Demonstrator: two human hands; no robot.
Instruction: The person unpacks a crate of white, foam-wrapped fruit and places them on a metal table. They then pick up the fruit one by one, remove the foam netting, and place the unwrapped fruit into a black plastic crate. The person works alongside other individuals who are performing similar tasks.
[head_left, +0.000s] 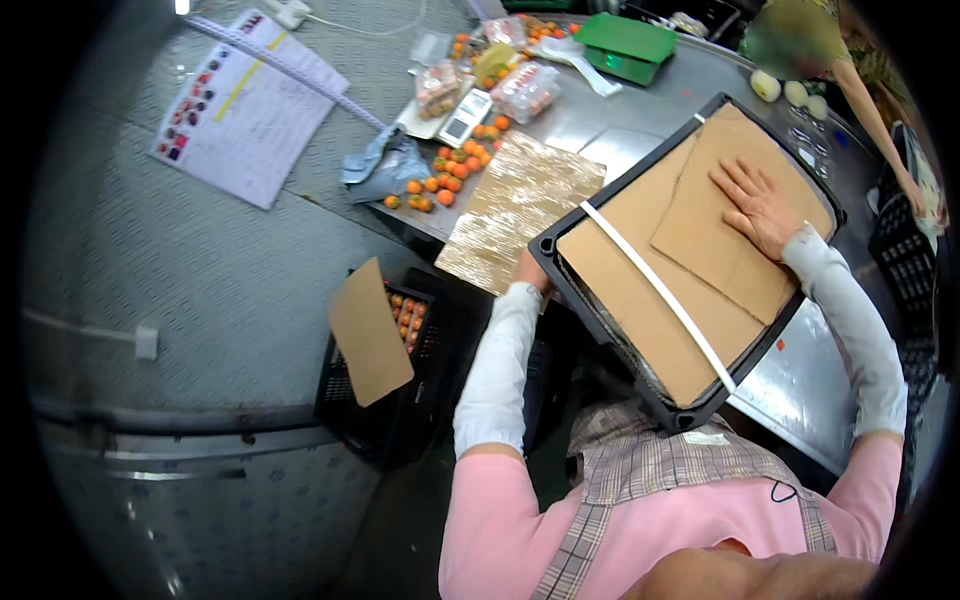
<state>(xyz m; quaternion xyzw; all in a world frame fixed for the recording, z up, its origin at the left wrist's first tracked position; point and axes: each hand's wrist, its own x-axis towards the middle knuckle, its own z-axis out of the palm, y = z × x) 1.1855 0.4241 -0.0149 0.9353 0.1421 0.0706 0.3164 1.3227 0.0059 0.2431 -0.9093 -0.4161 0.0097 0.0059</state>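
A black plastic crate sits before me, slanted across the front of the metal table, its near corner against my apron. Sheets of brown cardboard cover its top, and a white strap runs across them. My right hand lies flat, fingers spread, on a loose upper cardboard piece. At the crate's left side is my left hand; its fingers are hidden behind the rim, so its grip cannot be seen. A shiny gold-coloured sheet lies just beyond that hand.
Loose orange fruits, clear fruit packs and a green scale occupy the metal table. A crate of fruit stands lower left with a cardboard flap. At far right is another person's arm.
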